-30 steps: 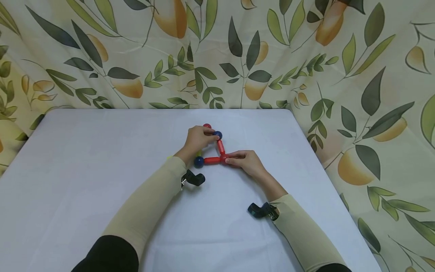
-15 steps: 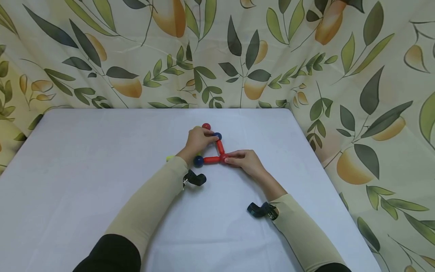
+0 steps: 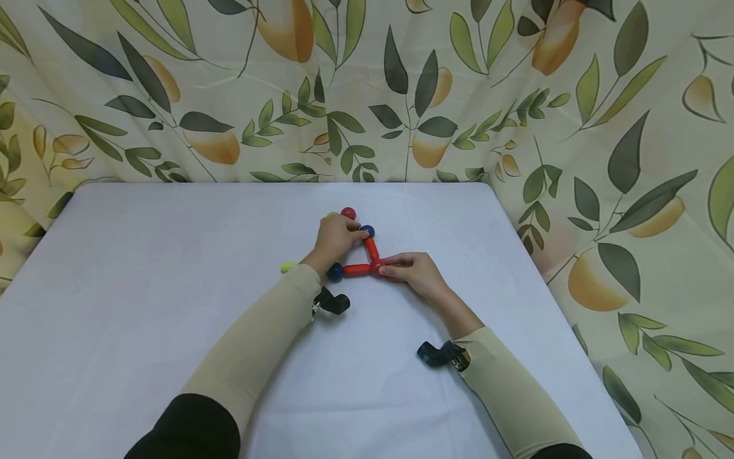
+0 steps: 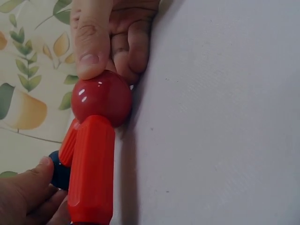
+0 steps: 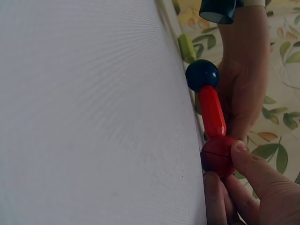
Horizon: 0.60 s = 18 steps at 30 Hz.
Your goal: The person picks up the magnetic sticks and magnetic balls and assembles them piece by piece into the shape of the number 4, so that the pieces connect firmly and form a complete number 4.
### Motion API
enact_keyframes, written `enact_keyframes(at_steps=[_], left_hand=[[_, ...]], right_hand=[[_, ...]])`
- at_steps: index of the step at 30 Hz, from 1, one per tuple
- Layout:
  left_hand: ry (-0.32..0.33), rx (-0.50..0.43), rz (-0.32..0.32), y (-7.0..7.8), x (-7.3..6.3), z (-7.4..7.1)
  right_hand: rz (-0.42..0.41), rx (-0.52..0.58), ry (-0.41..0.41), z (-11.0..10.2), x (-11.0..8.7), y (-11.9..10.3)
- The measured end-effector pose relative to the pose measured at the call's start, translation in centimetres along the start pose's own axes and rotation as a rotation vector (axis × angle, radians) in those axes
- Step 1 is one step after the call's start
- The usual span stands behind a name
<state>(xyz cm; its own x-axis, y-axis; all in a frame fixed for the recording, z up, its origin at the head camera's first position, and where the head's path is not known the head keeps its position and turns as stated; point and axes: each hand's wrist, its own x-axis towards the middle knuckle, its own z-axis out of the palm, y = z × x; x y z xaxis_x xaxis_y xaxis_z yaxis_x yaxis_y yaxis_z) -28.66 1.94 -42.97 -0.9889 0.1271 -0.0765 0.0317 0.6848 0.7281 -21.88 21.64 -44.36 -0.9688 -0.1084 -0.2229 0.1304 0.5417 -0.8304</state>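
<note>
My left hand (image 3: 334,242) pinches a blue ball (image 3: 369,231) between thumb and fingers at the far end of a red rod (image 3: 372,249). That rod's near end meets a red ball (image 5: 219,155), which my right hand (image 3: 421,274) holds by thumb and fingertips. From the red ball a second red rod (image 5: 212,111) runs left to another blue ball (image 5: 202,75). Behind my left hand a second red ball (image 3: 348,213) shows with the tip of a yellow-green rod (image 3: 331,215) beside it. My left hand hides the middle of this construction-toy shape.
Another yellow-green rod (image 3: 288,267) sticks out left of my left wrist. A white cloth (image 3: 143,306) covers the table, and a leaf-patterned curtain (image 3: 355,83) hangs behind its far edge. Each wrist wears a black camera mount (image 3: 441,354).
My left hand has shifted slightly right and nearer, bringing its blue ball slightly nearer. More of the left yellow-green rod shows. My right hand stays almost still.
</note>
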Motion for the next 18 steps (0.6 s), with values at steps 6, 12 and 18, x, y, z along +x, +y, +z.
enact_keyframes(at_steps=[6, 12, 18], left_hand=[[0.044, -0.129, -0.046, -0.2, -0.3, -1.7], [0.14, -0.133, -0.03, -1.5, 0.3, -4.6], [0.183, -0.057, -0.033, -3.2, 1.2, -5.7]], right_hand=[[0.016, 0.006, 0.002, 0.0, 0.1, 0.1], [0.024, 0.009, -0.001, 0.0, 0.0, -0.2], [0.026, 0.012, -0.002, 0.1, 0.1, 0.0]])
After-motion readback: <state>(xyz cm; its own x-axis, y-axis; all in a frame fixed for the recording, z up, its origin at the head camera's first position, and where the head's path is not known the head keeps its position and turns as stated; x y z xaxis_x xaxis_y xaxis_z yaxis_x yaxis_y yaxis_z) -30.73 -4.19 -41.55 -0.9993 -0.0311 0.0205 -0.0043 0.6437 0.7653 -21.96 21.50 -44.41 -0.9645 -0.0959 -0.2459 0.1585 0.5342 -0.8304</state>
